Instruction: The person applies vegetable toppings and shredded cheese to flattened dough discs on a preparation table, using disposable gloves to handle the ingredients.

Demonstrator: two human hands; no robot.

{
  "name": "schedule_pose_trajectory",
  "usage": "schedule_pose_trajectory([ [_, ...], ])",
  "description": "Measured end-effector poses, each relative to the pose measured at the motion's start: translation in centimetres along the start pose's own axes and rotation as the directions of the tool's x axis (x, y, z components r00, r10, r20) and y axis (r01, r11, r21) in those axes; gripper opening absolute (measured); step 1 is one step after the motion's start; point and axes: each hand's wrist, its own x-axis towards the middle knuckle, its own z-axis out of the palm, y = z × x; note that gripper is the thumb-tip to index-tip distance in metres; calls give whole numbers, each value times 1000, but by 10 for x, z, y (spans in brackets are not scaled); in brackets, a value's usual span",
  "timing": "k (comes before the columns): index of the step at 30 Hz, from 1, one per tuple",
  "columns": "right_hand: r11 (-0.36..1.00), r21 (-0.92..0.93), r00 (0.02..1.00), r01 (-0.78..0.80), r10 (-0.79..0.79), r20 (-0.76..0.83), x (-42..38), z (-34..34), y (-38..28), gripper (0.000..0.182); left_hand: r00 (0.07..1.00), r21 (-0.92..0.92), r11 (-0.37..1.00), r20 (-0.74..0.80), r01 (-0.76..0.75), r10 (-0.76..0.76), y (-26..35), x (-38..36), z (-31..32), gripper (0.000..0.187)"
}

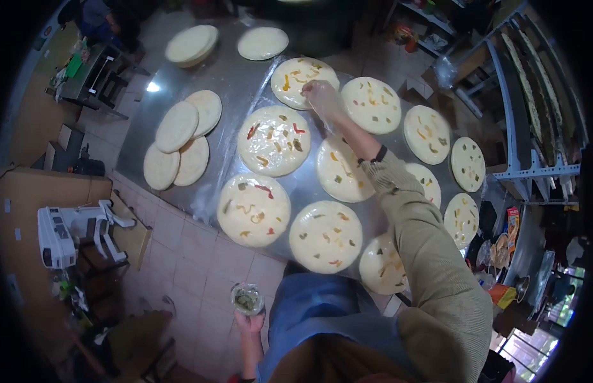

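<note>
Table (181, 80) of dough rounds, right hand above a far one.
From my remote post I saw plain rounds (177, 124) overlapping at left and topped rounds (274, 142) at right. The far round (298, 71) lay beneath the fingertips of the right hand (307, 93), mostly ahead and left of it; being circular, it had no long axis, and the right hand was nearer. Its fingers were bunched; I couldn't tell whether they gripped anything. The left hand (250, 322), low and well apart, curled under a clear cup (235, 293) containing green bits (248, 300).
</note>
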Motion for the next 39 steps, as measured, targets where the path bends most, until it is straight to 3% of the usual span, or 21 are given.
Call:
schedule_pose_trajectory([
  [3, 985, -148, 974, 92, -120, -190, 15, 13, -9, 18, 1000, -5, 1000, -6, -11, 11, 29, 11, 9, 34],
  [6, 923, -317, 948, 217, -277, -159, 44, 56, 32, 19, 999, -18, 999, -31, -42, 41, 44, 16, 12, 34],
  [7, 735, -602, 903, 311, -426, -54, 27, 56, 33, 20, 999, 8, 1000, -50, -16, 17, 52, 24, 19, 34],
  [8, 763, -564, 874, 316, -466, -139, 22, 64, 36, 18, 999, 7, 1000, -25, 20, -20, 57, 27, 17, 34],
  [10, 855, -479, 974, 199, -225, 4, 15, 60, 24, 18, 995, 34, 995, 28, 94, -95, 65, 34, 6, 34],
  [11, 895, -408, 978, 179, -205, -21, 10, 63, 18, 13, 990, 46, 991, 53, 127, -130, 66, 39, 6, 33],
  [12, 928, -334, 980, 165, -192, -50, 0, 63, 12, 9, 994, 67, 996, -91, 61, -55, 59, 37, 19, 34],
  [13, 941, -244, 972, 236, -227, 62, -18, 55, 4, 14, 992, 57, 992, -72, 110, -106, 58, 39, 21, 34],
  [14, 918, -202, 925, 342, -367, -97, -39, 58, -8, 18, 987, 45, 987, -52, 155, -153, 57, 40, 21, 35],
  [15, 986, -56, 988, 156, -154, 29, -65, 48, -37, 23, 981, 34, 980, -30, 195, -194, 56, 40, 20, 35],
  [16, 998, 37, 970, 41, -49, 239, -96, 17, -76, 29, 978, 117, 971, -5, 207, -208, 56, 42, 17, 35],
  [17, 874, 484, 944, -41, -126, 307, -131, 12, -86, 32, 974, 200, 956, 21, 215, -224, 54, 44, 14, 35],
  [18, 831, 495, 826, -255, -79, 559, -162, -3, -108, 31, 969, 282, 934, 48, 220, -243, 51, 46, 12, 36],
  [19, 827, 532, 791, -181, -199, 578, -195, -2, -116, 29, 963, 334, 916, 72, 222, -260, 46, 45, 12, 36],
  [20, 778, 587, 714, -226, -278, 643, -227, -4, -122, 32, 956, 385, 896, 95, 221, -277, 39, 42, 14, 36],
  [23, 819, 573, 730, 41, -415, 542, -319, 15, -127, 47, 936, 503, 827, 91, 251, -340, 16, 37, 17, 35],
  [26, 917, 394, 784, 55, -284, 551, -389, -11, -135, 51, 918, 589, 752, 42, 297, -395, -18, 27, 8, 35],
  [32, 966, 259, 897, -19, -98, 432, -512, -95, -102, 53, 752, 688, 546, 1, 478, -659, -106, 13, -47, 36],
  [34, 975, 220, 944, -12, -62, 324, -563, -115, -90, 48, 691, 696, 473, -47, 541, -721, -144, -5, -45, 37],
  [37, 990, 115, 997, -78, 75, 33, -635, -116, -71, 44, 653, 824, 336, -54, 457, -756, -231, -60, -24, 43],
  [39, 971, -27, 966, -239, 241, 96, -668, -134, -65, 41, 575, 812, 274, -91, 516, -813, -279, -80, -32, 43],
])
